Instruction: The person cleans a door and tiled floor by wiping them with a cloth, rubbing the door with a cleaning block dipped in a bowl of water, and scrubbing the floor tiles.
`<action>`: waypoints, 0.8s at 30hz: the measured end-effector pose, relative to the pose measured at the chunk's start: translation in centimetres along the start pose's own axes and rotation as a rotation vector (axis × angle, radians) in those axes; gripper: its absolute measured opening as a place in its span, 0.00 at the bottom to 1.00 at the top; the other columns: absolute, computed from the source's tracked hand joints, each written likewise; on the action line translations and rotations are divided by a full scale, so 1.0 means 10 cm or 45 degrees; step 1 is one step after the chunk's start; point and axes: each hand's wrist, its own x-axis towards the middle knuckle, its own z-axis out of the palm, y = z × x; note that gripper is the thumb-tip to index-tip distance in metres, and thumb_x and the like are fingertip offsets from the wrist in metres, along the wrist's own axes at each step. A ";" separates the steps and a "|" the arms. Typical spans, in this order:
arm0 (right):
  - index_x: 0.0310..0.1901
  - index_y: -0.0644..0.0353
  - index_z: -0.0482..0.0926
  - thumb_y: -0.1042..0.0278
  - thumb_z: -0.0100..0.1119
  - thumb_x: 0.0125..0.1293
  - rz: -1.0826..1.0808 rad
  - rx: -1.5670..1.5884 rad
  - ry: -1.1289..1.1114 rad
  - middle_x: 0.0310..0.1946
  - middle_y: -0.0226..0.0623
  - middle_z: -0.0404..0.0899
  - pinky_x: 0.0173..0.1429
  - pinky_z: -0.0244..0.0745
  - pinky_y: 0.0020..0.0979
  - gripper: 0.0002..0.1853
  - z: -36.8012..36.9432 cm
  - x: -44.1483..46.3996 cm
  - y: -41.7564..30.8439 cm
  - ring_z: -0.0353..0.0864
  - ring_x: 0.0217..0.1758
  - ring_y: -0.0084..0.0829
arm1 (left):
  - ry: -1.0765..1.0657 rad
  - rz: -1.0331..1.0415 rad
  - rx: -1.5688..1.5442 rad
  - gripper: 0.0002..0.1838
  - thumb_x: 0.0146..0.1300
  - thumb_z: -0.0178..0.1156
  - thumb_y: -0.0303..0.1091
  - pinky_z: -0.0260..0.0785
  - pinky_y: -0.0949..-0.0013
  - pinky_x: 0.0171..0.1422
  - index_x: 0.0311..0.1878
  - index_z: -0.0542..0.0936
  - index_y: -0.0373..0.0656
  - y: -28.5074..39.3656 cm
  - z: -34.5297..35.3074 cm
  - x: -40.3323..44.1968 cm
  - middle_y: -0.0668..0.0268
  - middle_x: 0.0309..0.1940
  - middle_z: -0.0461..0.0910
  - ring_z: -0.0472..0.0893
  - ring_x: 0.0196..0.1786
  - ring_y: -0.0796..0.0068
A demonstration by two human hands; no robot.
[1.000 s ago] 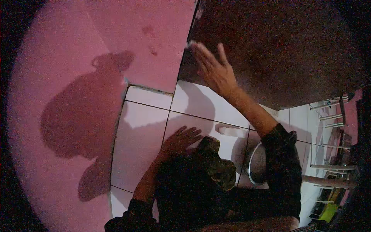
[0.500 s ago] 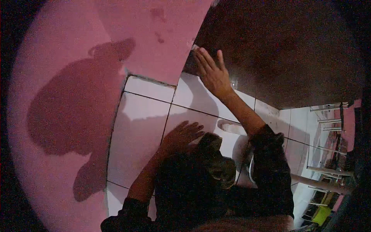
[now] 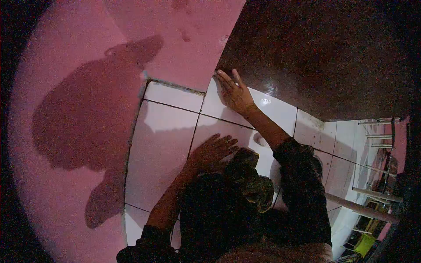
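My right hand (image 3: pixel 235 93) reaches to the lower corner of a dark brown panel (image 3: pixel 320 57), where the panel meets the pink wall (image 3: pixel 188 57) and white tiles (image 3: pixel 164 127). Its fingers are stretched out and the thumb stands apart. Whether something tiny lies under the fingertips cannot be made out. Lower down, my left hand (image 3: pixel 213 152) rests over the tiles with its fingers spread and nothing visible in it. A pale rounded object (image 3: pixel 261 139) shows partly from behind my right forearm.
Dark folded cloth (image 3: pixel 258 188) lies beside my left hand. Metal-legged furniture (image 3: pixel 379 136), a pale bar (image 3: pixel 362 208) and a yellow-green item (image 3: pixel 365 244) are at the right. A large head-shaped shadow falls on the pink wall.
My right hand has slid down along the panel's edge to its lower corner; the small whitish thing at its fingertips is no longer clear. My left hand stays low, and the view has shifted slightly.
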 end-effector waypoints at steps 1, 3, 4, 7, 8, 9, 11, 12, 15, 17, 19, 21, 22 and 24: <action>0.69 0.56 0.64 0.52 0.49 0.68 0.006 0.034 0.000 0.72 0.32 0.56 0.79 0.36 0.48 0.31 -0.02 -0.01 0.01 0.40 0.79 0.29 | 0.015 0.009 0.007 0.29 0.66 0.53 0.47 0.44 0.52 0.78 0.69 0.66 0.50 -0.01 0.04 -0.01 0.64 0.72 0.59 0.58 0.74 0.65; 0.68 0.57 0.64 0.52 0.49 0.67 0.026 0.098 0.002 0.73 0.31 0.56 0.79 0.36 0.49 0.31 -0.04 -0.03 0.05 0.40 0.79 0.30 | 0.045 0.035 0.025 0.30 0.65 0.54 0.48 0.44 0.52 0.78 0.69 0.66 0.49 -0.06 0.13 -0.01 0.64 0.72 0.59 0.58 0.74 0.64; 0.68 0.56 0.64 0.52 0.50 0.67 0.097 0.305 0.008 0.73 0.30 0.55 0.78 0.36 0.50 0.31 0.02 -0.08 0.08 0.40 0.79 0.29 | 0.036 0.042 0.028 0.30 0.65 0.54 0.48 0.45 0.52 0.78 0.69 0.66 0.49 -0.07 0.16 -0.02 0.64 0.72 0.59 0.58 0.74 0.64; 0.69 0.56 0.64 0.52 0.51 0.66 0.200 0.524 -0.052 0.74 0.29 0.53 0.78 0.35 0.52 0.31 0.07 -0.31 0.23 0.40 0.79 0.29 | 0.016 0.052 -0.011 0.30 0.65 0.54 0.48 0.45 0.51 0.77 0.69 0.66 0.48 -0.08 0.17 -0.02 0.64 0.72 0.59 0.57 0.74 0.62; 0.69 0.56 0.63 0.52 0.51 0.66 0.163 0.327 -0.109 0.74 0.28 0.52 0.78 0.34 0.53 0.32 -0.01 -0.42 0.28 0.39 0.79 0.29 | 0.014 0.053 -0.045 0.30 0.65 0.54 0.48 0.45 0.51 0.77 0.69 0.65 0.48 -0.08 0.11 -0.02 0.64 0.72 0.59 0.57 0.74 0.62; 0.69 0.55 0.63 0.51 0.52 0.66 0.128 0.132 -0.166 0.74 0.27 0.51 0.78 0.33 0.54 0.32 -0.07 -0.51 0.32 0.39 0.79 0.28 | 0.008 0.053 -0.079 0.30 0.65 0.54 0.48 0.45 0.51 0.77 0.69 0.65 0.48 -0.08 0.05 -0.03 0.64 0.72 0.59 0.57 0.74 0.62; 0.69 0.55 0.63 0.50 0.52 0.65 0.095 0.054 -0.140 0.74 0.26 0.52 0.78 0.33 0.54 0.33 0.08 -0.67 0.38 0.38 0.79 0.26 | -0.014 0.027 -0.087 0.30 0.65 0.53 0.48 0.45 0.51 0.77 0.69 0.66 0.48 -0.08 0.03 -0.01 0.64 0.72 0.59 0.57 0.74 0.62; 0.69 0.55 0.64 0.50 0.51 0.65 0.062 0.011 -0.158 0.74 0.26 0.53 0.78 0.32 0.54 0.33 0.08 -0.69 0.41 0.38 0.79 0.26 | -0.029 0.015 -0.099 0.30 0.65 0.53 0.48 0.45 0.51 0.77 0.68 0.66 0.48 -0.07 0.05 -0.02 0.64 0.72 0.59 0.57 0.74 0.62; 0.67 0.57 0.66 0.54 0.51 0.65 -0.010 0.067 -0.010 0.72 0.29 0.58 0.78 0.35 0.52 0.30 0.08 -0.53 0.35 0.40 0.79 0.27 | 0.009 0.039 -0.068 0.30 0.65 0.53 0.48 0.46 0.52 0.77 0.68 0.66 0.48 -0.07 0.05 -0.01 0.64 0.72 0.59 0.57 0.74 0.63; 0.63 0.62 0.70 0.59 0.51 0.64 -0.081 0.029 0.067 0.70 0.35 0.62 0.78 0.41 0.51 0.27 0.10 -0.26 0.19 0.48 0.77 0.30 | 0.009 0.033 -0.113 0.29 0.65 0.53 0.48 0.46 0.52 0.77 0.68 0.66 0.47 -0.09 0.03 0.00 0.64 0.72 0.59 0.57 0.74 0.63; 0.69 0.54 0.64 0.52 0.51 0.64 -0.095 0.005 -0.039 0.73 0.27 0.54 0.78 0.35 0.50 0.33 0.26 -0.09 0.09 0.37 0.79 0.26 | 0.002 0.039 -0.099 0.29 0.65 0.53 0.48 0.46 0.52 0.77 0.68 0.67 0.47 -0.10 0.04 0.00 0.64 0.72 0.59 0.58 0.74 0.64; 0.70 0.54 0.62 0.52 0.50 0.63 -0.090 0.089 -0.004 0.75 0.26 0.51 0.78 0.35 0.50 0.34 0.34 -0.06 0.08 0.37 0.79 0.27 | -0.005 0.058 -0.034 0.30 0.65 0.53 0.48 0.46 0.52 0.77 0.68 0.67 0.47 -0.10 0.04 0.00 0.64 0.72 0.59 0.58 0.74 0.64; 0.72 0.52 0.59 0.50 0.51 0.62 -0.135 -0.140 -0.215 0.76 0.24 0.47 0.78 0.33 0.50 0.36 0.23 -0.13 0.16 0.35 0.80 0.26 | 0.018 0.053 -0.040 0.30 0.65 0.53 0.49 0.46 0.52 0.77 0.68 0.67 0.47 -0.10 0.09 -0.01 0.63 0.72 0.59 0.58 0.74 0.64; 0.72 0.51 0.58 0.51 0.51 0.61 -0.177 -0.244 -0.215 0.76 0.24 0.46 0.79 0.33 0.50 0.37 0.10 -0.35 0.31 0.35 0.80 0.26 | 0.063 0.049 -0.060 0.30 0.65 0.53 0.49 0.47 0.52 0.77 0.67 0.67 0.47 -0.12 0.22 -0.02 0.63 0.72 0.60 0.59 0.73 0.63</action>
